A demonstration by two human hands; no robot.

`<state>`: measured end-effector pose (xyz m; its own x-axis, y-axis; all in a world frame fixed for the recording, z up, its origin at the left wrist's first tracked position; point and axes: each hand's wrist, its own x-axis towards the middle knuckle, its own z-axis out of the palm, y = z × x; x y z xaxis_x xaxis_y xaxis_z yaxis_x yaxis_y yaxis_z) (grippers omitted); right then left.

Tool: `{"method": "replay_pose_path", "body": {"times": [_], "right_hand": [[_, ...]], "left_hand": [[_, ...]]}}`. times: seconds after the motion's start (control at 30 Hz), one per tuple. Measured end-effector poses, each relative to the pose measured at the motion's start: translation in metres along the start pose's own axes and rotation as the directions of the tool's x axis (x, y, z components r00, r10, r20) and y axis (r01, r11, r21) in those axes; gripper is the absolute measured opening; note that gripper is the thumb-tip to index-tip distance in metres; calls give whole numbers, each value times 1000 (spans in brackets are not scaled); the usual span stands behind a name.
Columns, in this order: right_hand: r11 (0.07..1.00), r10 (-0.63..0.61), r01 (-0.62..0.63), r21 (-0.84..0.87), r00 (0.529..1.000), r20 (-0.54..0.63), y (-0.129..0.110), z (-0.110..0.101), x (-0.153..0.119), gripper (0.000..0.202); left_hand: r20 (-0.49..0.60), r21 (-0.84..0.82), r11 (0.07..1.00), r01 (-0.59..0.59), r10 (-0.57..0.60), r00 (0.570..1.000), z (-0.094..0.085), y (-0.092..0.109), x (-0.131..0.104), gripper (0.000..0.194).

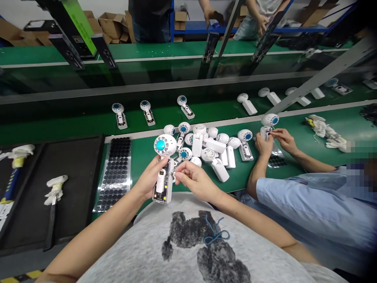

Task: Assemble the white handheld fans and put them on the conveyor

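In my left hand (pixel 153 175) is a white handheld fan (pixel 165 146), held upright with its round, blue-centred head on top. Its handle faces me with a clear front that shows a dark circuit board and a white strip. At the handle's right side, my right hand (pixel 193 180) is closed in a pinch; whatever is between its fingertips is too small to make out. Just beyond both hands lies a pile of similar white fans (pixel 219 145), some with clear fronts and some with plain white backs. Left of my left hand is a sheet of round black pads (pixel 116 169).
A co-worker's hands (pixel 263 144) work on another fan to the right. Several fans (pixel 149 114) stand spaced along the green belt (pixel 88 118) ahead. A black tray (pixel 73 208) with a hammer (pixel 53 208) is at left. A slanted metal post (pixel 318 82) crosses the right side.
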<state>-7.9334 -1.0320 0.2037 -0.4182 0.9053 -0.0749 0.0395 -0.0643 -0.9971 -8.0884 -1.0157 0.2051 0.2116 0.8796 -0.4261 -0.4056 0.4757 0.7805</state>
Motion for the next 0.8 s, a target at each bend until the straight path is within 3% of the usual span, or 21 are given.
{"method": "replay_pose_path", "body": {"times": [0.1,0.3,0.63,0.8], "right_hand": [[1000,-6,6,-26,1000,5,1,1,0,10],[959,-40,31,-281,999,-28,-2,5,-3,6],[983,80,-69,-172,995,54,13,8,11,8],[956,146,-115,-268,984,98,20,18,23,12]], "left_hand": [[12,37,999,-3,3,1000,0,1,0,38],[12,172,984,-49,47,999,-3,2,0,39],[22,195,977,81,-87,996,-17,1,7,41],[52,139,988,70,-78,996,-26,-7,6,49]]}}
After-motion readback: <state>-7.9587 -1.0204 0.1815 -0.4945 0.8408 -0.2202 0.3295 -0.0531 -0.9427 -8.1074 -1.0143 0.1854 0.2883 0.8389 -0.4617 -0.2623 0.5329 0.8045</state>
